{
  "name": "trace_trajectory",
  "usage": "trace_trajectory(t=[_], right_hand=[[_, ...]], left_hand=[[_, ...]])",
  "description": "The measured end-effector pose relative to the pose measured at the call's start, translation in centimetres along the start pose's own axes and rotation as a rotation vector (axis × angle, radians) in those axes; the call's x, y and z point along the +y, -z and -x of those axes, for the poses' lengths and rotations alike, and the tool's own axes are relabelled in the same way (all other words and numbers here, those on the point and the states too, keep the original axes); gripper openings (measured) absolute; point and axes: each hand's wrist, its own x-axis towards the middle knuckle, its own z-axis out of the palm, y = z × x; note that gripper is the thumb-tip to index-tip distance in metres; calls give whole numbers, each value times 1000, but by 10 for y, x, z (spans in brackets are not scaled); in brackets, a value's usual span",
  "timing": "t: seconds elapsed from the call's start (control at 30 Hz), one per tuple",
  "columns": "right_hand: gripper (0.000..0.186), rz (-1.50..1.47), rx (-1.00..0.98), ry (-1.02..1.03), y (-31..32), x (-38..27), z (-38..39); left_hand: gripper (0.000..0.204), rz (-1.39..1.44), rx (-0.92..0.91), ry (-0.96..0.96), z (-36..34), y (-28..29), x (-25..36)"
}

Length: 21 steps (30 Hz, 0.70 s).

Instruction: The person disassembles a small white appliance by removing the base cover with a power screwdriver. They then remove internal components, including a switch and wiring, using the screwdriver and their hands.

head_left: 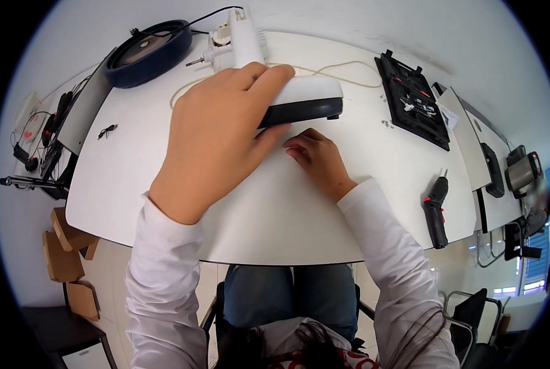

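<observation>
My left hand (222,135) grips a white piece with a black band along its lower side (305,101), raised above the white table (361,154). Just below it, my right hand (305,150) is low over the tabletop, fingers curled toward the thumb; whatever they may hold is too hidden to make out. Behind my left hand stands a white appliance (241,34) with a metal shaft sticking out leftward, and a beige cord (336,66) loops across the back of the table. Several small metal bits (387,123) lie to the right.
A dark blue round object (149,52) sits back left. An open black tool case (413,104) and a black power screwdriver (436,209) lie right, a small dark cord (107,131) left. Cardboard (63,255) is below left. Another person (536,218) is at the far-right desk.
</observation>
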Motion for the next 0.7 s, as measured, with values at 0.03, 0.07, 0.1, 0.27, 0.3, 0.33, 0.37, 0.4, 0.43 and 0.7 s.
trace_trajectory(t=[0.03, 0.07, 0.1, 0.27, 0.3, 0.33, 0.37, 0.4, 0.43, 0.7], right_hand=[[8, -13, -3, -25, 1, -1, -1], [9, -26, -6, -50, 3, 0, -1], [9, -45, 8, -66, 7, 5, -1], [12, -90, 33, -86, 33, 29, 2], [12, -65, 34, -83, 35, 31, 2], [13, -40, 35, -80, 37, 33, 2], [14, -16, 36, -77, 39, 35, 1], [14, -18, 52, -68, 40, 38, 1], [15, -21, 67, -59, 41, 41, 0], [15, 99, 276, -251, 137, 131, -58]], left_hand=[[51, 0, -2, 7, 1, 1, -1], [51, -1, -3, 15, 2, 1, -2], [52, -2, -1, 21, 1, 1, -1], [54, -1, 35, 18, 0, -2, 2], [55, -17, 50, 14, 0, -4, 2], [56, -34, 65, 10, -1, -5, 3], [58, -51, 81, 6, -2, -6, 4], [59, -66, 106, -20, -2, -8, 3], [60, -81, 131, -45, -3, -11, 3], [67, -209, 281, -75, 10, -28, -1]])
